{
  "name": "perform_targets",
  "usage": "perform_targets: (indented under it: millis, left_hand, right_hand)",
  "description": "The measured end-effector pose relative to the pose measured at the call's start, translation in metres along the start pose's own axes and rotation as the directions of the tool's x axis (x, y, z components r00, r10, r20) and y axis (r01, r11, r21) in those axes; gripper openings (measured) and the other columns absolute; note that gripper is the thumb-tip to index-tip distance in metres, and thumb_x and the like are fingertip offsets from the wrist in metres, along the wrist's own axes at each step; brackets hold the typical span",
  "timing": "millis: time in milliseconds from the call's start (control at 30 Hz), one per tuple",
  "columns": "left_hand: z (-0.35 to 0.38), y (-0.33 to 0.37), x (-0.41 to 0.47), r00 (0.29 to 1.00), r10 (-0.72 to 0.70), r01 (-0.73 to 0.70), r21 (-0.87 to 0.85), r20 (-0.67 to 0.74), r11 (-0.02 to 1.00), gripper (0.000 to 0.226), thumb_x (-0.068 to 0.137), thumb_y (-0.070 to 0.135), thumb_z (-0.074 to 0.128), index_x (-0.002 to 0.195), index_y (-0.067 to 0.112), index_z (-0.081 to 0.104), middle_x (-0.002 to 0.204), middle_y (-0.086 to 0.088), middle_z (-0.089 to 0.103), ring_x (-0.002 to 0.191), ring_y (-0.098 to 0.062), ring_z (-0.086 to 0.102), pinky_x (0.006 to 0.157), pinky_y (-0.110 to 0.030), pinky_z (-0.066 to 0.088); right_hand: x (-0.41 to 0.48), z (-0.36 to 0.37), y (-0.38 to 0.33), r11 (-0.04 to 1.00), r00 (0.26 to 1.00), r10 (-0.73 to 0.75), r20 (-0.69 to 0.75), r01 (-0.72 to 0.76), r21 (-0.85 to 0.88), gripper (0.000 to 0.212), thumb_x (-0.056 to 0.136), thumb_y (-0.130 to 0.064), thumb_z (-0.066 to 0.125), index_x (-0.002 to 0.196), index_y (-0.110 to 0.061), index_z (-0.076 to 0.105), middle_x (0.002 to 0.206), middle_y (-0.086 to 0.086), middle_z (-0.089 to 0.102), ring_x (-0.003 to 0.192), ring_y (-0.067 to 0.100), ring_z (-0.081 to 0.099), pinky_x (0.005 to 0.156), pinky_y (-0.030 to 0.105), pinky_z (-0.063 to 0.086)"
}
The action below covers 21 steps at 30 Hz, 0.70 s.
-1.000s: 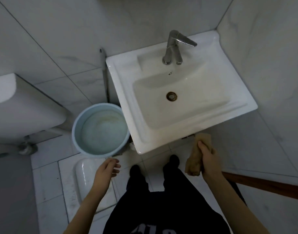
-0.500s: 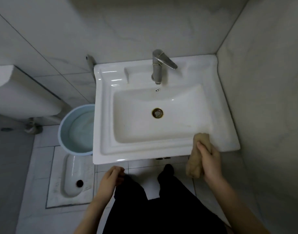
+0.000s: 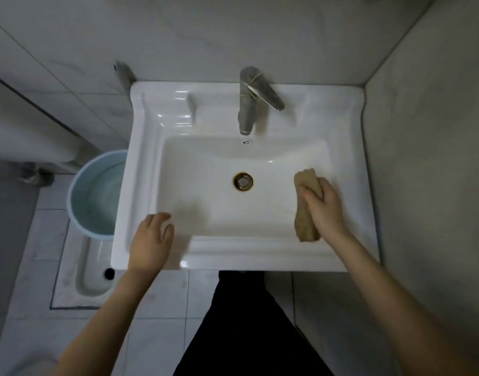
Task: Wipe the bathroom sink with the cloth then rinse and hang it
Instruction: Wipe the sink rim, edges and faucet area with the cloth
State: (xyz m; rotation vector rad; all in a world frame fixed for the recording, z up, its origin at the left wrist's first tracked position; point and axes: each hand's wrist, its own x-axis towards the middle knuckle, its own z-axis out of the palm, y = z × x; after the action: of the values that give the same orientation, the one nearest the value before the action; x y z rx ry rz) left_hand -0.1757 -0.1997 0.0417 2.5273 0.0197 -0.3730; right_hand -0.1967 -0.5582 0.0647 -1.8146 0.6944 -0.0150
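The right hand (image 3: pixel 326 206) is wrapped around a rolled tan cloth (image 3: pixel 304 223) and hides its middle; the cloth is at the right side of the white square sink (image 3: pixel 232 256) bowl. The left hand (image 3: pixel 151 240), fingers loose and holding nothing, covers the front left rim; whether it touches is hard to tell. The sink hides part of a light blue round bucket (image 3: pixel 94 196). A grey metal tap (image 3: pixel 249 101) stands at the back.

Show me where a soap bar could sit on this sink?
Free: ledge either side of the faucet; basin left of the drain. Crowded: right hand with cloth at basin's right, left hand over the front-left rim.
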Motion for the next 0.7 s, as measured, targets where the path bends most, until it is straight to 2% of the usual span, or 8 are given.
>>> perform_targets:
  millis: [67, 100, 233, 300, 367, 467, 533, 700]
  left_hand:
    - [0.007, -0.015, 0.014, 0.995, 0.101, -0.097, 0.212, -0.006, 0.972, 0.038, 0.096, 0.019, 0.046, 0.125, -0.003, 0.059, 0.126, -0.023, 0.058, 0.114, -0.041, 0.055, 0.097, -0.050, 0.046]
    - [0.010, -0.022, 0.020, 0.990, 0.143, -0.136, 0.289, -0.005, 0.948, 0.043, 0.094, 0.021, 0.045, 0.126, -0.005, 0.057, 0.130, -0.026, 0.056, 0.117, -0.043, 0.053, 0.100, -0.052, 0.045]
    - [0.014, -0.046, 0.032, 0.977, 0.207, -0.173, 0.400, -0.044, 0.900, 0.050, 0.093, 0.026, 0.039, 0.135, 0.002, 0.049, 0.140, -0.020, 0.048, 0.131, -0.039, 0.043, 0.109, -0.050, 0.035]
    - [0.017, -0.056, 0.034, 0.964, 0.254, -0.201, 0.410, -0.080, 0.890, 0.046, 0.091, 0.023, 0.041, 0.129, -0.001, 0.052, 0.138, -0.021, 0.050, 0.131, -0.038, 0.043, 0.110, -0.047, 0.033]
    - [0.018, -0.061, 0.035, 0.942, 0.312, -0.241, 0.398, -0.122, 0.885, 0.043, 0.087, 0.017, 0.046, 0.123, -0.003, 0.056, 0.131, -0.024, 0.055, 0.125, -0.039, 0.047, 0.108, -0.045, 0.035]
    - [0.020, -0.059, 0.037, 0.942, 0.283, -0.217, 0.321, -0.178, 0.922, 0.043, 0.086, 0.016, 0.048, 0.125, -0.001, 0.055, 0.131, -0.021, 0.056, 0.122, -0.037, 0.049, 0.106, -0.042, 0.036]
    - [0.020, -0.056, 0.035, 0.946, 0.254, -0.190, 0.292, -0.200, 0.938, 0.044, 0.087, 0.018, 0.048, 0.127, 0.002, 0.054, 0.133, -0.018, 0.055, 0.123, -0.035, 0.048, 0.105, -0.042, 0.037]
    - [0.020, -0.050, 0.036, 0.951, 0.225, -0.164, 0.269, -0.213, 0.949, 0.046, 0.087, 0.019, 0.044, 0.128, 0.002, 0.055, 0.133, -0.017, 0.055, 0.121, -0.034, 0.048, 0.104, -0.041, 0.037]
  right_hand:
    - [0.047, 0.009, 0.007, 0.934, 0.975, -0.149, 0.163, 0.193, -0.302, 0.002, 0.091, -0.021, 0.059, 0.093, -0.021, 0.058, 0.085, 0.000, 0.063, 0.075, 0.012, 0.062, 0.068, 0.026, 0.050]
    - [0.071, 0.014, 0.013, 0.833, 0.946, -0.201, 0.253, 0.301, -0.465, 0.008, 0.091, -0.018, 0.058, 0.099, -0.015, 0.058, 0.090, 0.006, 0.062, 0.079, 0.022, 0.061, 0.070, 0.034, 0.050]
    - [0.140, 0.030, 0.042, 0.201, 0.842, -0.168, 0.512, 0.538, -0.819, 0.031, 0.085, -0.004, 0.056, 0.116, -0.007, 0.053, 0.113, 0.015, 0.053, 0.095, 0.037, 0.058, 0.070, 0.042, 0.051]
    - [0.148, 0.039, 0.053, 0.033, 0.851, -0.088, 0.518, 0.523, -0.852, 0.033, 0.085, -0.007, 0.057, 0.117, -0.005, 0.048, 0.120, 0.016, 0.047, 0.100, 0.033, 0.057, 0.071, 0.038, 0.047]
    - [0.140, 0.049, 0.070, 0.098, 0.849, -0.081, 0.522, 0.528, -0.844, 0.032, 0.087, -0.003, 0.050, 0.119, -0.003, 0.047, 0.124, 0.017, 0.047, 0.101, 0.033, 0.058, 0.072, 0.037, 0.046]
    - [0.097, 0.059, 0.094, 0.411, 0.830, -0.061, 0.554, 0.527, -0.744, 0.025, 0.094, -0.006, 0.043, 0.117, -0.006, 0.051, 0.125, 0.014, 0.053, 0.106, 0.033, 0.057, 0.081, 0.040, 0.048]
    - [0.075, 0.068, 0.103, 0.545, 0.828, -0.050, 0.559, 0.492, -0.679, 0.022, 0.098, -0.017, 0.042, 0.115, -0.010, 0.054, 0.121, 0.011, 0.058, 0.104, 0.030, 0.057, 0.088, 0.042, 0.048]
    - [0.062, 0.117, 0.084, 0.832, 0.714, 0.173, 0.678, 0.263, -0.489, 0.013, 0.094, -0.026, 0.047, 0.084, -0.017, 0.049, 0.090, 0.003, 0.058, 0.084, 0.023, 0.056, 0.071, 0.033, 0.040]
